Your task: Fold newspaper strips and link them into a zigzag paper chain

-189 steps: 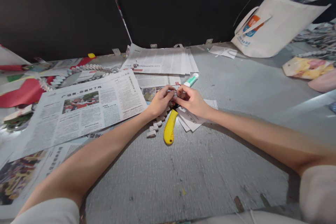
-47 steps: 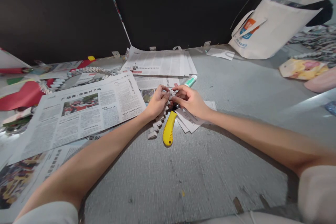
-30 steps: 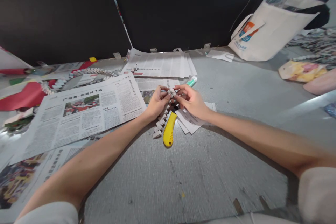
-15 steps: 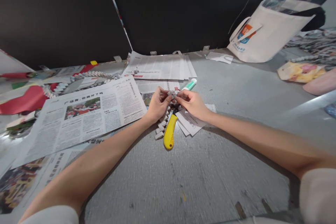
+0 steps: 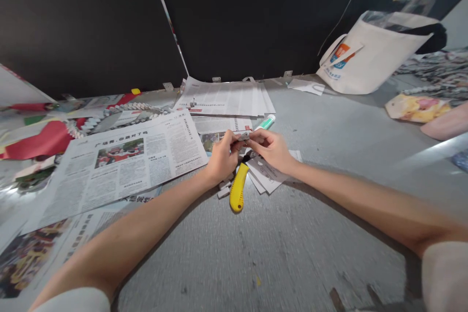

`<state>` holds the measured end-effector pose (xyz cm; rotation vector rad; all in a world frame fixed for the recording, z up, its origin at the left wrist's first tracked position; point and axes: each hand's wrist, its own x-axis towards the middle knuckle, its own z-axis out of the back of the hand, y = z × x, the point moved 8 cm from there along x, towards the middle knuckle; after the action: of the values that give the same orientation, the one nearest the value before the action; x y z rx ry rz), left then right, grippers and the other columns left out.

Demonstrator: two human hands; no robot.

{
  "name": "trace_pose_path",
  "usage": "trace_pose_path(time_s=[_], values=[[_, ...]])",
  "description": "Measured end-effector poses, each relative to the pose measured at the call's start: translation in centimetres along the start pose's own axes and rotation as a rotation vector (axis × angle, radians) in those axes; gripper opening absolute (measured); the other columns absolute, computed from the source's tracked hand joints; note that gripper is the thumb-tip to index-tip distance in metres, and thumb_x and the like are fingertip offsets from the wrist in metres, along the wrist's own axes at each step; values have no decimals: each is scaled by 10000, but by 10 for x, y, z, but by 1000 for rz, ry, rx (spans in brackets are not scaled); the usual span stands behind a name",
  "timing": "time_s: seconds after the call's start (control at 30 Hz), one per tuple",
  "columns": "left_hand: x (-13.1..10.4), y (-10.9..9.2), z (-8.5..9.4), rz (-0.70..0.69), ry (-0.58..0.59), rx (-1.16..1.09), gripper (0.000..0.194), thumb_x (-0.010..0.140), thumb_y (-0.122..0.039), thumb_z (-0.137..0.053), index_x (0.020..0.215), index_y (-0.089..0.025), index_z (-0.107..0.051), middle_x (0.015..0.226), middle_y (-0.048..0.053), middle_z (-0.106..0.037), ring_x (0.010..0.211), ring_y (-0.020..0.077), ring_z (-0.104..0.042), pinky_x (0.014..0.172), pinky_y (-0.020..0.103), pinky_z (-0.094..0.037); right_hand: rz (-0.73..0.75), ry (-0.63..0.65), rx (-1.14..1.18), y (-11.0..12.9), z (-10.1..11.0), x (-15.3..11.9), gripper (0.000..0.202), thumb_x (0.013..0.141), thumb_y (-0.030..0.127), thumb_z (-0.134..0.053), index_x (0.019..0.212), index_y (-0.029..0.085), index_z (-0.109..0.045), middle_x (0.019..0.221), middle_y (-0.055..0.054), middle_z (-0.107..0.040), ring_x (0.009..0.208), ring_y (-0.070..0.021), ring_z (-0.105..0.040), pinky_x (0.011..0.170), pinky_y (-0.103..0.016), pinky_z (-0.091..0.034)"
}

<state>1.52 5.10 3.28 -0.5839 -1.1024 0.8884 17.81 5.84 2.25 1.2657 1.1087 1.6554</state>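
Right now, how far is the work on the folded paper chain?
Done: several folded links trail from the paper chain beside the yellow knife. In hand: left hand and right hand pinch its top end. Left: cut strips and newspaper lie unused.

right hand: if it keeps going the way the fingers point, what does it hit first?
The right hand points left, at the left hand. First in line is the folded paper chain pinched between both hands, then the left fingertips. They look nearly touching; depth is unclear.
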Motion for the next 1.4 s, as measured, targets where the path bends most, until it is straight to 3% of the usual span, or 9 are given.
trace_pose_path(time_s=[0.13,0.37,0.7,1.03,1.2,1.3,1.4], values=[[-2,-5,0,-48,-5,37,99,993,-228,-616,998,-244,-518,926,55,-739,846,195,-712,738,328,-528,4,-16,29,-5,1,-1,269,947,490,-769,940,229,-705,840,-20,-690,712,-166,-585,633,-332,-479],[-8,-14,5,-152,-113,84,74,1010,-249,-596,1002,-237,-523,951,66,-726,908,197,-719,817,353,-563,72,-49,19,4,2,-6,239,958,459,-764,897,242,-684,767,1,-625,674,-169,-548,628,-340,-460],[-6,-9,-1,-121,-24,-26,127,999,-231,-642,995,-237,-514,940,53,-736,906,188,-740,792,325,-577,144,-70,-3,13,5,-8,192,942,414,-762,874,243,-705,812,-14,-672,729,-184,-601,698,-365,-506],[-10,-28,6,-416,-103,119,119,997,-137,-612,999,-228,-537,923,35,-714,868,160,-723,751,274,-561,161,-90,4,8,7,-5,153,935,372,-792,902,229,-747,814,-14,-701,708,-164,-596,660,-333,-475],[-5,-17,1,-268,-4,107,141,976,-118,-589,964,-234,-509,850,15,-720,792,155,-721,697,268,-531,16,25,47,-4,2,3,225,951,415,-776,863,209,-758,818,-36,-735,717,-169,-614,668,-337,-483],[-1,-9,0,-137,19,32,162,955,-109,-577,963,-238,-480,838,9,-735,780,155,-730,692,270,-527,23,39,2,-1,2,2,261,971,445,-757,861,209,-772,826,-43,-736,736,-175,-621,687,-344,-484],[2,-5,-1,-70,38,6,178,927,-109,-585,953,-240,-468,824,3,-737,759,153,-719,692,276,-520,27,30,-54,1,3,0,372,1031,494,-665,802,213,-748,709,-18,-654,650,-158,-558,622,-333,-438]])
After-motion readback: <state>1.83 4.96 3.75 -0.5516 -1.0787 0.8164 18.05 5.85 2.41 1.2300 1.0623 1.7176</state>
